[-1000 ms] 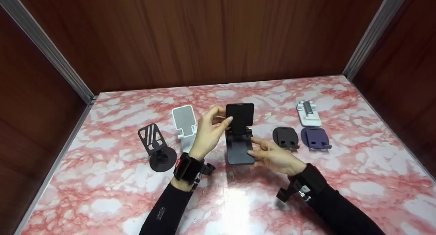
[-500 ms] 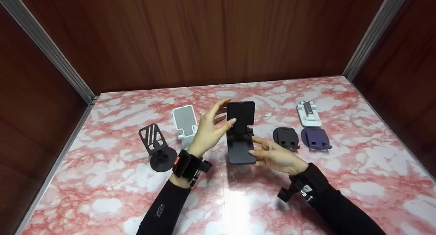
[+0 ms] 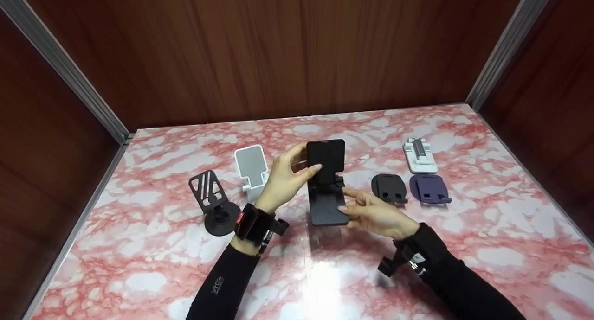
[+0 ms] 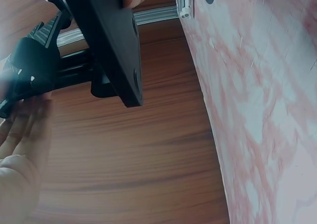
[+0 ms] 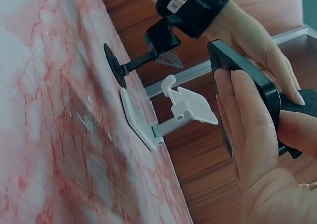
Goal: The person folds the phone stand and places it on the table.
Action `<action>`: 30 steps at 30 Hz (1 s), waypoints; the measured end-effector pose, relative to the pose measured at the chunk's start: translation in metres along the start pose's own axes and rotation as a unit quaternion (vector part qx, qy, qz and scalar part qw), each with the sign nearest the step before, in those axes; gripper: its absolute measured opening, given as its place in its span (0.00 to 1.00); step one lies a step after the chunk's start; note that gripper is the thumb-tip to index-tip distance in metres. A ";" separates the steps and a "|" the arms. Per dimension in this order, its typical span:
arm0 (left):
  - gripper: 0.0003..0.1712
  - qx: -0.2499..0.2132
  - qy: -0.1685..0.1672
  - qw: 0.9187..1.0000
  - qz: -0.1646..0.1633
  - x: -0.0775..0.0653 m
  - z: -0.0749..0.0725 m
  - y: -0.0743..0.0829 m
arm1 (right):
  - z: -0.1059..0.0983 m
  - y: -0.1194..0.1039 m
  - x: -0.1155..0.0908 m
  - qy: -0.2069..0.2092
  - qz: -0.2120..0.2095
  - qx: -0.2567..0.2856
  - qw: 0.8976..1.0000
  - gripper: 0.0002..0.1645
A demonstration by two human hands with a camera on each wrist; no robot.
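Observation:
A black folding phone stand [image 3: 327,208] is held unfolded above the table, its phone plate raised over its base. My left hand [image 3: 285,176] pinches the phone plate at its left edge, thumb on the front and fingers behind. The right hand [image 3: 378,213] grips the base by its right edge, thumb on top. In the right wrist view the right hand's fingers [image 5: 247,115] lie along the underside of the base [image 5: 247,68]. The left wrist view shows the hinged arm [image 4: 69,70] between the stand's plate and base, with part of the left hand [image 4: 22,159] below.
Left of the hands stand a white phone stand [image 3: 251,162] and a black one with a round base [image 3: 222,218]. To the right lie a folded black stand [image 3: 389,188], a purple one [image 3: 430,188] and a white one [image 3: 421,157]. Wooden panels [image 3: 297,51] enclose the marbled table [image 3: 153,264].
The left hand's fingers spread upward half a second ago and are now lower behind the phone plate. The stand has shifted only slightly; the right hand keeps its grip.

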State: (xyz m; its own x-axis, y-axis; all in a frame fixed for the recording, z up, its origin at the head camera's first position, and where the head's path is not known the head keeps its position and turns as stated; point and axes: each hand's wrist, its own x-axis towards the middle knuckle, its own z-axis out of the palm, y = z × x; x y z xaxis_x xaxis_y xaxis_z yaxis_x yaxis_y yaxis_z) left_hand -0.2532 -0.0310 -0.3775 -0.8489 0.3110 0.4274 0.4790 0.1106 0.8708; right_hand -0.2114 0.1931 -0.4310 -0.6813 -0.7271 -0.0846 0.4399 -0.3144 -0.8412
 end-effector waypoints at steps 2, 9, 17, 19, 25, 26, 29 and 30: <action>0.24 0.003 0.002 1.000 0.001 -0.002 0.000 0.007 | 0.000 0.000 0.000 0.004 0.000 -0.005 1.000 0.42; 0.22 0.019 0.005 1.000 0.008 -0.005 -0.001 0.022 | -0.001 0.003 0.001 0.035 0.007 -0.021 0.999 0.43; 0.21 0.055 0.002 0.998 0.010 -0.004 0.000 0.020 | -0.001 0.007 0.003 0.020 -0.012 -0.036 0.999 0.39; 0.20 0.066 0.004 0.998 0.013 -0.002 0.001 0.012 | -0.001 0.008 0.003 0.018 -0.013 -0.033 0.999 0.37; 0.19 0.107 0.036 0.992 0.063 0.003 0.003 -0.011 | 0.002 0.007 0.004 0.003 -0.011 -0.016 1.000 0.36; 0.18 0.112 0.042 0.990 0.077 0.003 0.003 -0.012 | 0.002 0.006 0.003 0.001 -0.012 -0.014 1.000 0.37; 0.17 0.121 0.050 0.985 0.114 0.003 0.005 -0.012 | 0.003 0.004 0.002 -0.001 -0.012 -0.008 1.000 0.39; 0.17 0.124 0.051 0.983 0.124 0.002 0.005 -0.012 | 0.003 0.003 0.002 0.000 -0.011 -0.006 1.000 0.40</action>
State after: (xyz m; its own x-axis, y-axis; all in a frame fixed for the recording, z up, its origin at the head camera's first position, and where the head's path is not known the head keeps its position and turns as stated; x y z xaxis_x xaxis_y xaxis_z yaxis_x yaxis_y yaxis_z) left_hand -0.2596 -0.0266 -0.3881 -0.7105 0.2626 0.6528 0.7036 0.2739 0.6557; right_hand -0.2098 0.1891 -0.4322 -0.6906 -0.7202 -0.0663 0.4175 -0.3221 -0.8497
